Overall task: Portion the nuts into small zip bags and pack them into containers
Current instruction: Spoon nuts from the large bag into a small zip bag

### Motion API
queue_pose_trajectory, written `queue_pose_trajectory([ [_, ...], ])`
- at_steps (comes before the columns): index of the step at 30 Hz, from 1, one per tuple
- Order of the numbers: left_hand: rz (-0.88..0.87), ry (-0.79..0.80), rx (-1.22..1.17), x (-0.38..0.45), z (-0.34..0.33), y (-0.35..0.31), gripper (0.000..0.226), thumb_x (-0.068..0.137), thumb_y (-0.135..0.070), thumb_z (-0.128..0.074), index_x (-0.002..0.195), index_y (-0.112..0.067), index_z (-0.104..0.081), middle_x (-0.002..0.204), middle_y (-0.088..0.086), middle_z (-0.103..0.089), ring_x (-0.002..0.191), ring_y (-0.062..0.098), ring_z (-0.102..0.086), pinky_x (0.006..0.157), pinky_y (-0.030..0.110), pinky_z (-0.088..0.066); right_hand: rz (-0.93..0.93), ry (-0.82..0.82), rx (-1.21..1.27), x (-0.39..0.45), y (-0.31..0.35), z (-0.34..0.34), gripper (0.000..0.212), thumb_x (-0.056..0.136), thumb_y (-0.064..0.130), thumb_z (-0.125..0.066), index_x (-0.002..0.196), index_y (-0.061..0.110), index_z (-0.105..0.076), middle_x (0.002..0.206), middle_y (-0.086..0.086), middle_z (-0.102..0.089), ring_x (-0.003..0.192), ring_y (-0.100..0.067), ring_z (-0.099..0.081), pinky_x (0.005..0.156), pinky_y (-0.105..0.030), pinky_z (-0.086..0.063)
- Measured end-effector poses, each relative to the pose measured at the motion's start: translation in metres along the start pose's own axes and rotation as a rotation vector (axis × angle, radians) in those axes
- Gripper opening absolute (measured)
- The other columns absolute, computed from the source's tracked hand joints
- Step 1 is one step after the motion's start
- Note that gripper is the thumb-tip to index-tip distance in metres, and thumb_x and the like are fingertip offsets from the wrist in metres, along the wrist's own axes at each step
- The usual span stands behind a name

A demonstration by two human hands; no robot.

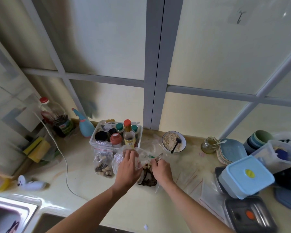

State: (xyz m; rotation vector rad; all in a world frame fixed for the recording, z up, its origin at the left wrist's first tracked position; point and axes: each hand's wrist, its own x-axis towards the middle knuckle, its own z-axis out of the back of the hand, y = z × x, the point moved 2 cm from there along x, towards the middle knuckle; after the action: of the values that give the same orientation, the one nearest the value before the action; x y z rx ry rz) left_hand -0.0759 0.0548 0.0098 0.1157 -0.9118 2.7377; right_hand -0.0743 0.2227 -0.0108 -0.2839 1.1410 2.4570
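Nuts (147,175) half-portioned: one filled zip bag (103,163) stands done; my left hand (128,167) grips the big bag (124,158), right hand (161,169) pinches another; containers (246,177) unpacked.

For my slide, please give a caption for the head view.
Both hands work a clear bag of nuts on the counter.

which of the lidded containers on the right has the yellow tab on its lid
The light blue container, stacked highest; the grey one nearer the counter edge has an orange tab.
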Motion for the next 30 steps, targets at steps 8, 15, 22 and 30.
queue_pose_trajectory([
  [8,-0.035,0.277,-0.016,-0.021,-0.015,0.010,0.048,0.089,-0.038,-0.059,0.126,-0.022,-0.032,0.112,0.004,-0.064,0.091,0.022,-0.059,0.082,0.030,-0.049,-0.283,0.099,0.372,0.018,-0.038,-0.011,0.032,0.094,0.040,-0.059,0.084,0.017,-0.079,0.082,-0.007,-0.078,0.079,-0.027,-0.075,0.074,-0.042,-0.063],
  [15,-0.191,0.385,0.029,-0.020,-0.015,0.007,0.040,0.082,-0.036,-0.057,0.114,-0.017,-0.042,0.091,0.002,-0.067,0.075,0.025,-0.058,0.068,0.027,-0.038,-0.170,0.101,0.544,0.022,-0.015,0.031,0.025,0.101,0.019,-0.053,0.096,0.004,-0.072,0.077,-0.020,-0.075,0.056,-0.026,-0.067,0.040,-0.021,-0.039],
  [22,-0.093,0.425,-0.098,-0.022,-0.026,0.008,0.038,0.081,-0.034,-0.059,0.108,-0.029,-0.034,0.096,-0.005,-0.059,0.081,0.018,-0.052,0.073,0.026,-0.041,-0.096,0.000,0.505,0.030,-0.006,0.067,0.034,0.102,0.028,-0.051,0.086,0.009,-0.074,0.068,-0.010,-0.071,0.053,-0.021,-0.064,0.045,-0.021,-0.040],
  [30,0.220,0.482,-0.213,-0.011,-0.019,0.015,0.078,0.092,-0.043,-0.065,0.146,-0.012,-0.018,0.144,0.011,-0.045,0.123,0.027,-0.051,0.102,0.034,-0.044,-0.032,-0.175,0.536,0.018,0.018,0.101,0.040,0.101,0.025,-0.050,0.078,0.001,-0.072,0.058,-0.006,-0.064,0.044,-0.012,-0.052,0.047,-0.021,-0.047],
])
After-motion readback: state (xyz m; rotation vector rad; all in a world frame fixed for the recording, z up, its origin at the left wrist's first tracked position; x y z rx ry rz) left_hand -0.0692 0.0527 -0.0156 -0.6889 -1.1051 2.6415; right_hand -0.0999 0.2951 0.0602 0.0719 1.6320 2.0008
